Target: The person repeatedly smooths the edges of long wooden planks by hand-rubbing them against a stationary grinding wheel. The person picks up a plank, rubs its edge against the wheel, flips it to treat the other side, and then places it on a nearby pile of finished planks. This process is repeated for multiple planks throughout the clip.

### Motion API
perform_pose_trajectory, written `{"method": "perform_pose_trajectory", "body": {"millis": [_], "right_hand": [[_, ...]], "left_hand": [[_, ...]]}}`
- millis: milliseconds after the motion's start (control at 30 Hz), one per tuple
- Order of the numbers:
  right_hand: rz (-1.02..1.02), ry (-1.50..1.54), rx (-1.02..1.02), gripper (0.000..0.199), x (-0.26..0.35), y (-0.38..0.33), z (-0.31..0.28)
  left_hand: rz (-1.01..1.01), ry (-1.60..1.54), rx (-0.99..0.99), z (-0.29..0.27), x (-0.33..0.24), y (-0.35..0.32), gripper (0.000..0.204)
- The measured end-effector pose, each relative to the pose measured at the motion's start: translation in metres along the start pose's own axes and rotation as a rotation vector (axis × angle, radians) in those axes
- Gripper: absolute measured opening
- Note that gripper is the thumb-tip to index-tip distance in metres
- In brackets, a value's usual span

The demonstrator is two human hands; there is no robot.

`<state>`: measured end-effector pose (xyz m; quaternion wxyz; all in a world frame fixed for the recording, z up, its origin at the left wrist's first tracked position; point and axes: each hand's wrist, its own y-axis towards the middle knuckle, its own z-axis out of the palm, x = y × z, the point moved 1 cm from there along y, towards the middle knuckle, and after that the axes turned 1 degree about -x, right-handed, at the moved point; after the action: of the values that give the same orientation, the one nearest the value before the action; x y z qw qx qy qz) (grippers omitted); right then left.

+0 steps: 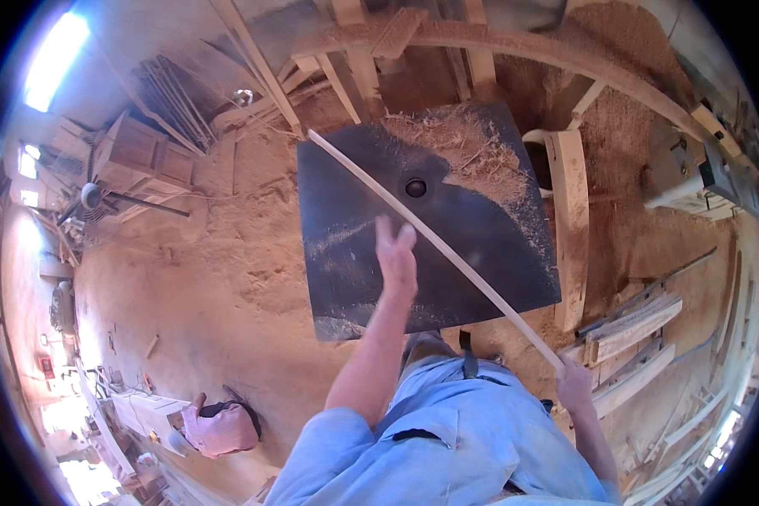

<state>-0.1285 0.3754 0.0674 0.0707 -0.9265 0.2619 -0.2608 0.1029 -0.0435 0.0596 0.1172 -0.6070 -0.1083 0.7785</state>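
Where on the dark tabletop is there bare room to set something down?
Right of the wooden strip, the tabletop is fairly bare nearer than the shavings; another patch lies left of the left hand, nearer than the dust streak. Shavings crowd the tabletop's far right.

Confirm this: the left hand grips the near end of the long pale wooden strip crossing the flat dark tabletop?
No: the head view shows the right hand gripping the near end of the long pale wooden strip crossing the dark tabletop.

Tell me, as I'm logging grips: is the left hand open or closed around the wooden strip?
Open: the left hand, fingers spread, isn't wrapped around the wooden strip; touch is unclear.
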Motion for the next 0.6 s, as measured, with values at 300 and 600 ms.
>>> {"method": "perform_pose_trajectory", "body": {"millis": [300,600], "right_hand": [[0.031,-0.006,0.025,0.042,0.066,0.076,0.014],[0.073,0.077,0.015,0.041,0.074,0.108,0.010]], "left_hand": [[0.268,0.517,-0.347,-0.032,-0.016,0.281,0.082],[0.200,0.407,-0.264,0.001,-0.031,0.305,0.055]]}}
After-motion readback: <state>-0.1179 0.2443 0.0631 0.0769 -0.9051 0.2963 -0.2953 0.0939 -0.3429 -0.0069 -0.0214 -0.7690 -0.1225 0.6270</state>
